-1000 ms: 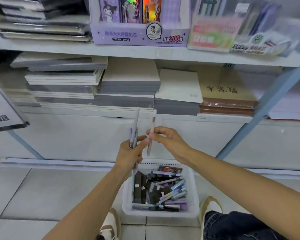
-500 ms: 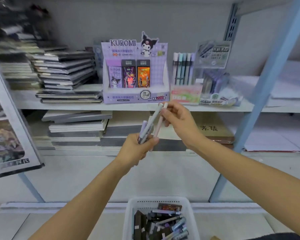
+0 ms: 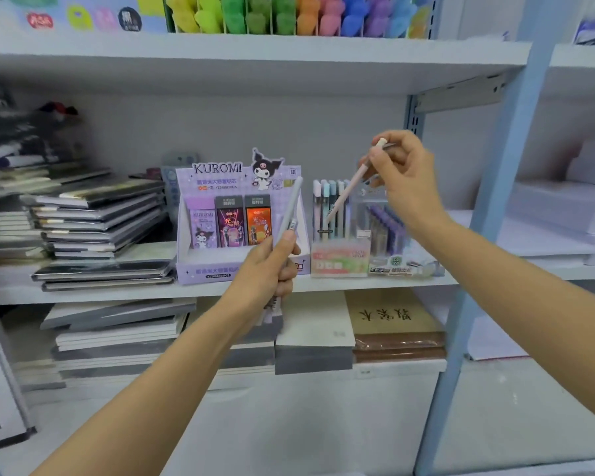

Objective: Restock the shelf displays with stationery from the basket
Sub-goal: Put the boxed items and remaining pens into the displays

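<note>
My right hand (image 3: pixel 404 176) pinches the top end of a pale pink pen (image 3: pixel 349 187), which slants down-left with its tip among the upright pens of the pen display box (image 3: pixel 339 266) on the middle shelf. In front of the purple KUROMI lead box (image 3: pixel 220 269), my left hand (image 3: pixel 268 273) grips a grey pen (image 3: pixel 291 211) pointing up, with more pens bunched in the fist below. The basket is out of view.
Stacked notebooks (image 3: pixel 100 218) fill the middle shelf's left side. A clear display of purple pens (image 3: pixel 385 228) stands right of the pen box. A blue shelf upright (image 3: pixel 488 214) runs close by my right arm. Paper pads (image 3: pixel 315 324) lie on the shelf below.
The view has lifted from the basket up to the middle shelf. My right hand has carried the pink pen up and right, away from the left hand's bunch, to the pen display.
</note>
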A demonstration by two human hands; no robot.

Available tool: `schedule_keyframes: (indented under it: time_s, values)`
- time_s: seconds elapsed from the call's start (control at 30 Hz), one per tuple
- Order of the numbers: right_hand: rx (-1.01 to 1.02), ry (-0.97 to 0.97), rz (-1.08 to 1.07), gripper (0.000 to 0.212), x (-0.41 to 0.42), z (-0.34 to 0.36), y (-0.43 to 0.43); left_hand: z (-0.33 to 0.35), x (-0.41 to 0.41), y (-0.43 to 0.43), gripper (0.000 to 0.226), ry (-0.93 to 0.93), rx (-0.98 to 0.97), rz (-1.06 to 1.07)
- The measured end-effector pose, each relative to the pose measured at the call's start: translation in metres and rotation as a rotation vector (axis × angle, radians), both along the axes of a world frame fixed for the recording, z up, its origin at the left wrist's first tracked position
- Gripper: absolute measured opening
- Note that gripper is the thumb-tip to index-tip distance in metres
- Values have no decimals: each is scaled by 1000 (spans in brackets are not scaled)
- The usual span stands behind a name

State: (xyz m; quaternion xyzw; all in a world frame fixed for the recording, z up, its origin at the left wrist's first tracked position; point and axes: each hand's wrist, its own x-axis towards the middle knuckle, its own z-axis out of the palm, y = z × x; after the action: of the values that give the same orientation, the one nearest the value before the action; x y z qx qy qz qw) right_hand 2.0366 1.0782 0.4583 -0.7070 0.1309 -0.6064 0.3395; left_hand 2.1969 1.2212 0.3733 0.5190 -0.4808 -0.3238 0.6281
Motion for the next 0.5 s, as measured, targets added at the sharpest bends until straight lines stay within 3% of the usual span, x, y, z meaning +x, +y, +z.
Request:
schedule_keyframes:
  time_s: [0.5]
  values:
    - [-86, 389, -124, 3, 25, -17, -53, 11, 14, -29, 35, -150, -11, 7]
